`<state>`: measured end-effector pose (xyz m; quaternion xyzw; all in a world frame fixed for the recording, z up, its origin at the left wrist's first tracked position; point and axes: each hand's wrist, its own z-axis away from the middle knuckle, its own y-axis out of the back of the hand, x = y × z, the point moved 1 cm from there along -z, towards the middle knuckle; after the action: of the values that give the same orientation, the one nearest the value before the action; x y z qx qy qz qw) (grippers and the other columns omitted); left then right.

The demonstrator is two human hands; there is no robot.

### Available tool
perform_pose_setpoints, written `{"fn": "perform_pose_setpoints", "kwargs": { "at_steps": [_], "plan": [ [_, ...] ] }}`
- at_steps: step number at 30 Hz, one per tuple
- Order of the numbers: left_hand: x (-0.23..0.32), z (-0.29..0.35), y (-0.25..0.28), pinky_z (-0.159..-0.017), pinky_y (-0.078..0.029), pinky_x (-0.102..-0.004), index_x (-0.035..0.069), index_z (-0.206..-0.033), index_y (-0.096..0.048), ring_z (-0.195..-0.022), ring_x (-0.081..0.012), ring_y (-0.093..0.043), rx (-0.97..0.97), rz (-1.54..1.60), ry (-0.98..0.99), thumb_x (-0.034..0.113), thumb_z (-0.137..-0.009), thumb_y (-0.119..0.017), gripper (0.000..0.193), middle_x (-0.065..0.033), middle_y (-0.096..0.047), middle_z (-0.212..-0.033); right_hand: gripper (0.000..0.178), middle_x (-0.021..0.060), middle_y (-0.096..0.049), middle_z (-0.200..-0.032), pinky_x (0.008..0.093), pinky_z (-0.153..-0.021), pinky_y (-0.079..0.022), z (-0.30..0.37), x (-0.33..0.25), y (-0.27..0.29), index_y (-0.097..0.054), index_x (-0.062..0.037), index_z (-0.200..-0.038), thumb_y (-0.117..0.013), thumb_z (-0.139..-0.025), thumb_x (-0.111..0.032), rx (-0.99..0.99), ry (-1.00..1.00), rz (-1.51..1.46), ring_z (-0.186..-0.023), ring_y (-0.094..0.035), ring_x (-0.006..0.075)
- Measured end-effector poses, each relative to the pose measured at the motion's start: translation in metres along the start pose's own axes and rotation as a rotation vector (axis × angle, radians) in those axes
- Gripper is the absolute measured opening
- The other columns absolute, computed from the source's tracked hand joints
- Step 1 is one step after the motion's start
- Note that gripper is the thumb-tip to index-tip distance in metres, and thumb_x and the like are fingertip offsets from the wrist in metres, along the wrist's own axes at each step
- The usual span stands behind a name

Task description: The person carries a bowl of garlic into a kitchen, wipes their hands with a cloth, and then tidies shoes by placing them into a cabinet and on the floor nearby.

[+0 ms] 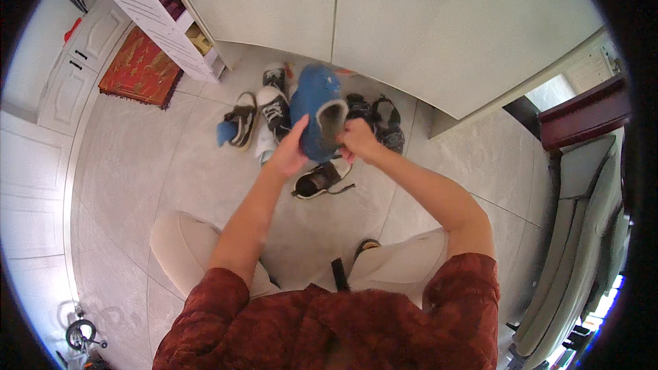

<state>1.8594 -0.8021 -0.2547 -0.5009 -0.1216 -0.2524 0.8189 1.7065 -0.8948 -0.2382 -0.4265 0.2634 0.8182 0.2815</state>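
Above the floor I hold a blue slip-on shoe (pixel 316 92), its pale-rimmed opening turned to the right. My left hand (pixel 291 152) is closed around its lower left side. At the opening's lower right edge, my right hand (pixel 360 141) grips with bent fingers. Just below the blue shoe, a dark sneaker (pixel 319 179) with a white sole lies with its lace trailing. Left of it are a black-and-white laced sneaker (pixel 276 114) and a brown-and-white sneaker (pixel 243 120) beside something blue (pixel 225 133). Black strappy sandals (pixel 388 122) lie to the right, partly hidden.
A large white cabinet (pixel 404 20) overhangs the shoes at the far side. A slatted white shoe rack (pixel 154 17) and a red patterned rug (pixel 142 66) are at the far left. Along the right stands a grey sofa (pixel 572 247). My bent knees flank the tiled floor (pixel 199 185).
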Motion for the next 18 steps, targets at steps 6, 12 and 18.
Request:
{"fn": "perform_pose_setpoints", "kwargs": {
  "at_steps": [6,12,18],
  "plan": [
    [-0.005,-0.004,-0.014,-0.064,-0.048,-0.0362,0.002,-0.093,-0.054,-0.074,-0.0273,-0.059,0.405,-1.497,-1.157,0.016,-0.080,-0.061,0.020,-0.0066,-0.058,-0.091,0.020,0.0193,-0.060,-0.061,0.0352,-0.039,-0.050,-0.003,0.009,0.024,-0.057,0.0108,-0.070,-0.050,-0.075,-0.007,0.179,0.029,0.094,-0.049,-0.062,0.0245],
    [-0.045,-0.002,-0.024,-0.068,-0.050,-0.0395,0.005,-0.135,-0.030,-0.085,-0.0322,-0.058,0.019,-2.053,-0.746,0.013,-0.076,-0.063,0.068,-0.0134,-0.042,-0.121,0.023,0.0245,-0.059,-0.061,0.0366,-0.050,-0.052,-0.023,0.032,0.019,-0.057,0.0112,-0.069,-0.050,-0.073,-0.010,0.221,0.103,0.272,-0.050,-0.062,0.0307],
    [-0.047,-0.013,-0.016,-0.064,-0.049,-0.0420,0.002,-0.117,-0.043,-0.081,-0.0348,-0.058,0.174,-2.144,-0.568,0.011,-0.074,-0.066,0.050,-0.0159,-0.043,-0.108,0.024,0.0248,-0.058,-0.059,0.0378,-0.049,-0.051,-0.031,0.041,0.013,-0.054,0.0105,-0.067,-0.051,-0.073,-0.012,0.333,0.342,0.458,-0.048,-0.061,0.0318]
  ]
}}
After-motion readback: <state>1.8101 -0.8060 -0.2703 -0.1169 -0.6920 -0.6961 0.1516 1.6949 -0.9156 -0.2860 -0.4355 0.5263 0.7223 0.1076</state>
